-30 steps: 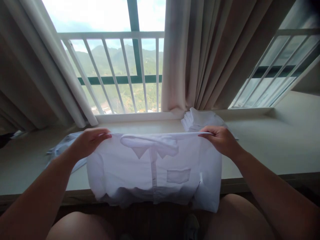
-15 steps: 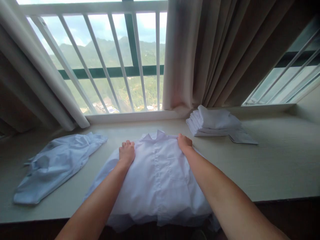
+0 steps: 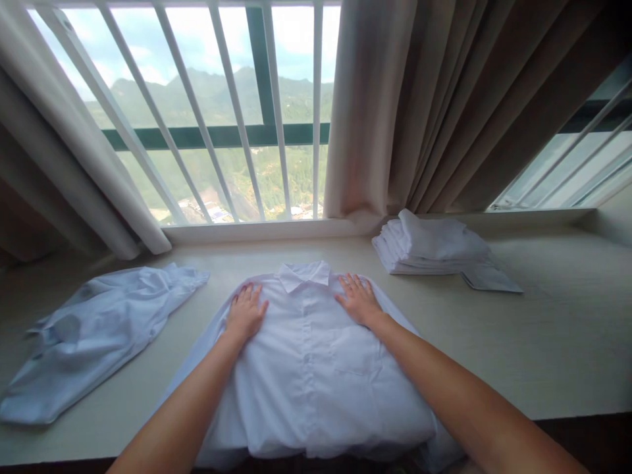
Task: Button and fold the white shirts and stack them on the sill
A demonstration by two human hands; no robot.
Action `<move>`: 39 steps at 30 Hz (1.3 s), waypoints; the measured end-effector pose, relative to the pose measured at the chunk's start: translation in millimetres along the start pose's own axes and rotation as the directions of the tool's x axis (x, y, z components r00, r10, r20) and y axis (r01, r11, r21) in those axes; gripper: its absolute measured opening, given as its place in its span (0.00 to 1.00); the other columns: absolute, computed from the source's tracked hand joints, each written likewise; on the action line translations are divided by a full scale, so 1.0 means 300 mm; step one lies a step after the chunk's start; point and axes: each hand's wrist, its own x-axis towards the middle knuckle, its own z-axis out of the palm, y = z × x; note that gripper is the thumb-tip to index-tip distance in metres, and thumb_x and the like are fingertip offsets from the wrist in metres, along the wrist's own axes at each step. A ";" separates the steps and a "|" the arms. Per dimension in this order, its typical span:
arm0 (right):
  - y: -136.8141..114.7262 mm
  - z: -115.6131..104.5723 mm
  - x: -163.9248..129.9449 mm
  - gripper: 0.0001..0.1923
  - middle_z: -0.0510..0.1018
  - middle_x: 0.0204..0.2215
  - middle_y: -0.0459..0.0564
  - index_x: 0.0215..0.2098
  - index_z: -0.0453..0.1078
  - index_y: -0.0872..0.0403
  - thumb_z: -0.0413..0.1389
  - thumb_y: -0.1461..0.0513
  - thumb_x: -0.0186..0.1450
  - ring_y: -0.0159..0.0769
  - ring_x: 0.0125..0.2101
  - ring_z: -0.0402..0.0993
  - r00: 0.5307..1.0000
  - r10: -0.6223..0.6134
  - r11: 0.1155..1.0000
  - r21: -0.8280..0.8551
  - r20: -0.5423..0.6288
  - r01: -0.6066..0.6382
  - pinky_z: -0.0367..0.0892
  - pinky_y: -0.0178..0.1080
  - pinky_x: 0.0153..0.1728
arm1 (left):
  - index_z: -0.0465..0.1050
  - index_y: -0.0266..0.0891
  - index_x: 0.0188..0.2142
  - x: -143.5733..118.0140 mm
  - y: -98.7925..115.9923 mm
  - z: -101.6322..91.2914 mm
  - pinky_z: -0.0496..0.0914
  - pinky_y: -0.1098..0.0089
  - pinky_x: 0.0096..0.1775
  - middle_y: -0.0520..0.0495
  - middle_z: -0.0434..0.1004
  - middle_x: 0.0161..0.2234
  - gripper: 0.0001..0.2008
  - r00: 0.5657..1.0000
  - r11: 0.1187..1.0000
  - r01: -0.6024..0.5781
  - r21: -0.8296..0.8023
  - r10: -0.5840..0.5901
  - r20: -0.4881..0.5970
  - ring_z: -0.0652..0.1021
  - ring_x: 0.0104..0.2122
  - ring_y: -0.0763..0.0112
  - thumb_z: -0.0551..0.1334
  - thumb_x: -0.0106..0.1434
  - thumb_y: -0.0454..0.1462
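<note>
A white button-up shirt (image 3: pixel 306 355) lies front side up on the pale ledge (image 3: pixel 553 329), its collar pointing at the window and its lower end hanging over the near edge. My left hand (image 3: pixel 247 309) rests flat on the shirt's left shoulder area, fingers spread. On the opposite shoulder, beside the collar, my right hand (image 3: pixel 359 299) also lies flat with its fingers apart. The chest pocket shows just below my right hand. Both sleeves run down along the sides, partly hidden by my forearms.
At the left lies a loosely crumpled white garment (image 3: pixel 108 329). A stack of folded white clothes (image 3: pixel 434 247) stands at the back right, one piece sticking out. Behind the ledge are a barred window (image 3: pixel 237 131) and brown curtains (image 3: pixel 424 105).
Both hands have gone from gripping the shirt's shoulders to lying flat on them. The shirt has settled flatter, with its collar now spread. The view has shifted slightly.
</note>
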 end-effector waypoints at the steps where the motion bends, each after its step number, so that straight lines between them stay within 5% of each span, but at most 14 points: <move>1: 0.012 0.011 0.023 0.37 0.42 0.75 0.53 0.75 0.43 0.50 0.39 0.43 0.74 0.50 0.73 0.34 1.000 0.001 1.000 -0.005 -0.008 -0.001 0.32 0.60 0.69 | 0.52 0.38 0.72 0.025 -0.007 0.001 0.49 0.51 0.68 0.37 0.48 0.73 0.33 1.000 1.000 -0.011 -0.001 0.011 0.009 0.52 0.72 0.52 0.45 0.73 0.50; 12: 0.055 -0.005 0.335 0.39 0.40 0.75 0.53 0.75 0.42 0.50 0.38 0.42 0.73 0.49 0.73 0.34 1.000 0.004 0.999 -0.053 -0.010 -0.005 0.32 0.59 0.70 | 0.53 0.39 0.71 0.323 -0.050 0.014 0.49 0.48 0.68 0.36 0.48 0.73 0.33 0.998 0.998 -0.053 -0.022 0.053 0.017 0.52 0.71 0.51 0.47 0.73 0.50; 19: 0.005 -0.068 0.396 0.32 0.50 0.73 0.53 0.73 0.52 0.52 0.41 0.49 0.75 0.50 0.72 0.41 0.986 -0.068 0.995 -0.080 -0.152 0.056 0.35 0.62 0.69 | 0.66 0.40 0.64 0.342 -0.004 -0.045 0.52 0.52 0.68 0.39 0.60 0.69 0.24 0.980 0.989 -0.146 -0.028 0.141 -0.144 0.57 0.70 0.55 0.48 0.74 0.44; 22: -0.068 -0.128 0.290 0.27 0.53 0.73 0.52 0.69 0.59 0.51 0.40 0.54 0.75 0.49 0.72 0.44 0.953 -0.114 0.993 -0.061 -0.281 0.101 0.34 0.61 0.70 | 0.72 0.40 0.58 0.243 0.064 -0.116 0.54 0.51 0.67 0.39 0.66 0.66 0.20 0.940 0.978 -0.207 -0.034 0.189 -0.283 0.61 0.68 0.54 0.49 0.74 0.41; 26: -0.113 -0.127 -0.089 0.28 0.51 0.73 0.53 0.70 0.57 0.51 0.40 0.53 0.76 0.49 0.72 0.44 0.932 -0.191 0.981 -0.043 -0.309 0.187 0.42 0.58 0.70 | 0.74 0.35 0.57 -0.075 0.113 -0.171 0.63 0.51 0.63 0.34 0.69 0.63 0.21 0.949 0.965 -0.259 -0.038 0.246 -0.197 0.68 0.64 0.50 0.51 0.73 0.43; 30: -0.012 -0.004 -0.558 0.34 0.46 0.74 0.52 0.74 0.47 0.47 0.43 0.47 0.74 0.51 0.73 0.41 0.938 -0.252 0.967 -0.101 -0.236 0.235 0.47 0.58 0.68 | 0.67 0.35 0.65 -0.479 0.055 -0.116 0.59 0.46 0.64 0.31 0.61 0.68 0.30 0.944 0.966 -0.259 0.017 0.257 -0.206 0.60 0.68 0.43 0.54 0.71 0.50; 32: 0.076 0.049 -0.706 0.36 0.45 0.74 0.53 0.75 0.43 0.45 0.44 0.45 0.74 0.52 0.73 0.42 0.951 -0.221 0.972 -0.125 -0.215 0.197 0.47 0.61 0.68 | 0.62 0.40 0.68 -0.614 -0.010 -0.074 0.56 0.45 0.65 0.34 0.59 0.69 0.33 0.926 0.950 -0.312 0.023 0.309 -0.215 0.59 0.69 0.43 0.56 0.69 0.53; 35: 0.203 0.055 -0.773 0.36 0.45 0.74 0.53 0.75 0.42 0.43 0.43 0.43 0.73 0.53 0.73 0.41 0.968 -0.215 0.971 -0.138 -0.133 0.196 0.38 0.66 0.68 | 0.56 0.47 0.71 -0.677 -0.114 -0.045 0.55 0.46 0.66 0.42 0.57 0.71 0.33 0.924 0.932 -0.362 -0.008 0.357 -0.138 0.59 0.69 0.47 0.54 0.71 0.52; 39: 0.281 -0.040 -0.722 0.34 0.48 0.74 0.51 0.74 0.47 0.43 0.42 0.44 0.73 0.52 0.72 0.43 0.984 -0.179 0.980 -0.087 0.004 0.179 0.37 0.68 0.67 | 0.59 0.43 0.70 -0.628 -0.182 -0.081 0.55 0.48 0.67 0.41 0.58 0.70 0.30 0.937 0.932 -0.350 -0.097 0.348 -0.032 0.60 0.69 0.52 0.52 0.72 0.49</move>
